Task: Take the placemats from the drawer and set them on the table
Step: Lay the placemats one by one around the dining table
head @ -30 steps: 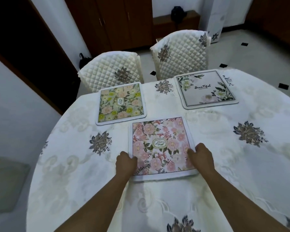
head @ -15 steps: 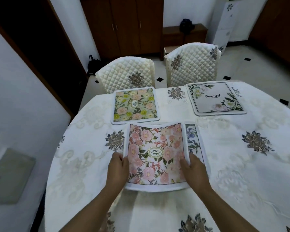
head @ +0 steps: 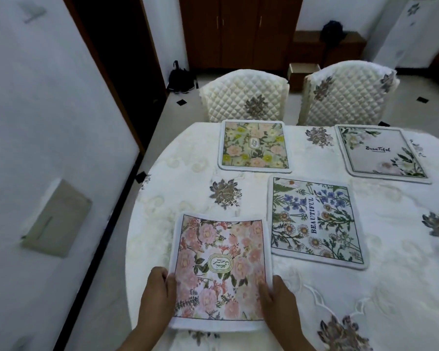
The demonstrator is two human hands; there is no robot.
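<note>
Pink floral placemat (head: 219, 272) pinched between both hands: left hand (head: 155, 292), right hand (head: 279, 300) gripping side edges.

two quilted chairs (head: 246, 97) (head: 345, 92) | wooden cabinet (head: 238, 31) | black bag (head: 180, 78) on floor

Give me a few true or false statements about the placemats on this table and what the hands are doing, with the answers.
1. Four placemats are in view. True: the pink floral placemat, the blue-flower placemat, the green floral placemat and the white placemat.
2. Both hands hold the pink floral placemat. True: the left hand and the right hand grip its side edges.
3. The blue-flower placemat lies under the pink one. False: it lies beside it, to the right.
4. The blue-flower placemat reads "GARDEN". False: it reads "BEAUTIFUL".
5. The table is bare wood. False: a white embroidered cloth covers it.
</note>
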